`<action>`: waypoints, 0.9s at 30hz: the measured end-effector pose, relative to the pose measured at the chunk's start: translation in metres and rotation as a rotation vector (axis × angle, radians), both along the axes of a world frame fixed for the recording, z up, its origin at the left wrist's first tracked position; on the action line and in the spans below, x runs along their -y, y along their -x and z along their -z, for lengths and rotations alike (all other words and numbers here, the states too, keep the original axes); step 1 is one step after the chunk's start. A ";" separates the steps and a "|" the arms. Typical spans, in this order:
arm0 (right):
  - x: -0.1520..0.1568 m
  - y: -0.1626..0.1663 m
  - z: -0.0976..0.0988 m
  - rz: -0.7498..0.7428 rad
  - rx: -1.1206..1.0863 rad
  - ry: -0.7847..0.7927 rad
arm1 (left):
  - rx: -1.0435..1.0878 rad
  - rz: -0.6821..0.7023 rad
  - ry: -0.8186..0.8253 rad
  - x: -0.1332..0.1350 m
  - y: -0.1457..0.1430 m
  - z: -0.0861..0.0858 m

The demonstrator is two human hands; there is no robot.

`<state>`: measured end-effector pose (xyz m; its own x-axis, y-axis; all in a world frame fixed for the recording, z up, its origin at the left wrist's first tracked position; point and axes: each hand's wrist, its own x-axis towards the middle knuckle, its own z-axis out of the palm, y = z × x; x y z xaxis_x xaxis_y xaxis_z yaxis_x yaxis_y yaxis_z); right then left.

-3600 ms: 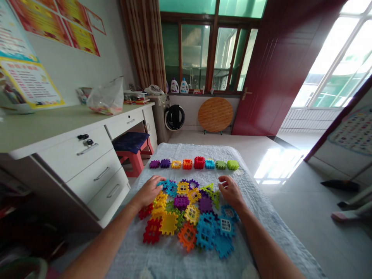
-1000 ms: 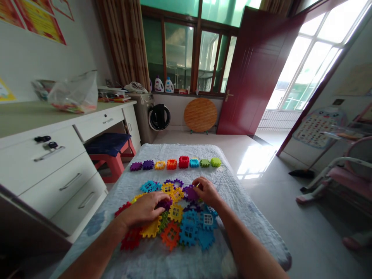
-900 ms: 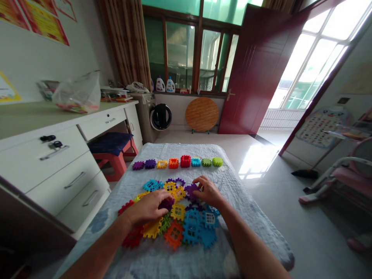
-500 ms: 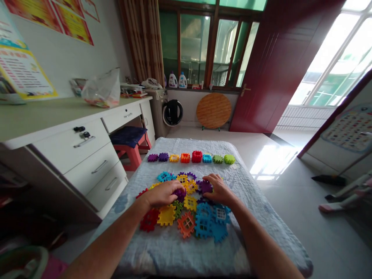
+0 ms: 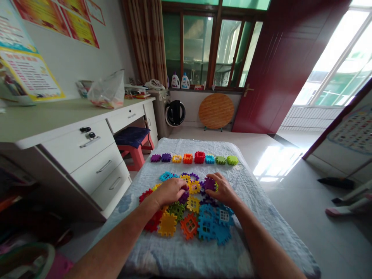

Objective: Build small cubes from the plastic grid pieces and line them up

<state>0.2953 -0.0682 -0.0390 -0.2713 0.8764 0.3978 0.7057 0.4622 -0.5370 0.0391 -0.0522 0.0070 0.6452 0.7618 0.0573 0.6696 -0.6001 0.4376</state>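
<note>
My right hand (image 5: 221, 190) grips a purple toothed square building tile (image 5: 210, 184), with a bit of yellow-green at its right edge. Over the middle of the pile, my left hand (image 5: 173, 190) has its fingers curled together; what is in them, if anything, is hidden. Just under those fingers lies another purple tile (image 5: 184, 198). Around the hands are yellow window tiles (image 5: 193, 204), an orange window tile (image 5: 189, 226), blue tiles (image 5: 207, 226), a plain yellow tile (image 5: 167, 224), a green tile (image 5: 176, 210) and red tiles (image 5: 152, 223).
Behind the pile, a row of small assembled blocks, among them a red block (image 5: 199, 157), crosses the cloth-covered table (image 5: 186, 255). On the left stand a white desk (image 5: 58, 112) with a plastic bag (image 5: 108, 92) and a stool (image 5: 134, 141). A round wooden tabletop (image 5: 216, 111) leans by the wall.
My left hand has shifted slightly right, its fingers now above the purple tile. The plain yellow tile sits lower, showing more green tile. The right hand's purple tile has turned a little.
</note>
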 end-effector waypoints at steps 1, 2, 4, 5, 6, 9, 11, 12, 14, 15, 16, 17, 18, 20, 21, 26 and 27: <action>0.000 0.001 0.000 0.001 -0.016 0.000 | 0.036 -0.021 -0.014 -0.002 0.000 -0.001; 0.000 0.002 -0.001 0.005 -0.034 0.002 | 0.078 -0.045 -0.031 -0.004 0.001 -0.003; 0.001 0.005 -0.003 0.018 -0.076 0.003 | 0.170 -0.109 -0.048 -0.010 0.000 -0.006; 0.002 0.007 -0.005 0.025 -0.099 -0.001 | 0.222 -0.147 -0.044 -0.012 -0.001 -0.007; 0.003 0.010 -0.007 0.032 -0.121 -0.012 | 0.277 -0.189 -0.033 -0.014 -0.003 -0.007; 0.008 0.019 -0.014 0.046 -0.167 -0.087 | 0.440 -0.312 0.037 -0.017 -0.015 -0.004; 0.011 0.025 -0.018 0.052 -0.176 -0.153 | 0.541 -0.365 0.120 -0.016 -0.025 0.000; 0.013 0.028 -0.020 0.051 -0.174 -0.180 | 0.589 -0.377 0.175 -0.014 -0.031 0.002; 0.014 0.032 -0.020 0.038 -0.165 -0.213 | 0.687 -0.381 0.306 -0.010 -0.042 0.005; 0.015 0.033 -0.020 0.027 -0.161 -0.222 | 0.734 -0.380 0.374 -0.008 -0.047 0.006; 0.014 0.034 -0.019 0.015 -0.159 -0.224 | 0.778 -0.379 0.441 -0.006 -0.051 0.006; 0.014 0.035 -0.018 0.003 -0.158 -0.219 | 0.819 -0.380 0.504 -0.004 -0.054 0.006; 0.014 0.035 -0.017 -0.007 -0.160 -0.211 | 0.855 -0.381 0.556 -0.002 -0.057 0.005; 0.013 0.036 -0.016 -0.023 -0.165 -0.182 | 0.912 -0.378 0.623 0.001 -0.061 0.004; 0.013 0.036 -0.015 -0.023 -0.169 -0.167 | 0.936 -0.372 0.643 0.003 -0.061 0.003; 0.014 0.037 -0.014 -0.006 -0.197 -0.142 | 0.982 -0.269 0.663 0.010 -0.063 0.002; 0.014 0.038 -0.014 -0.011 -0.198 -0.144 | 0.978 -0.254 0.652 0.011 -0.063 0.002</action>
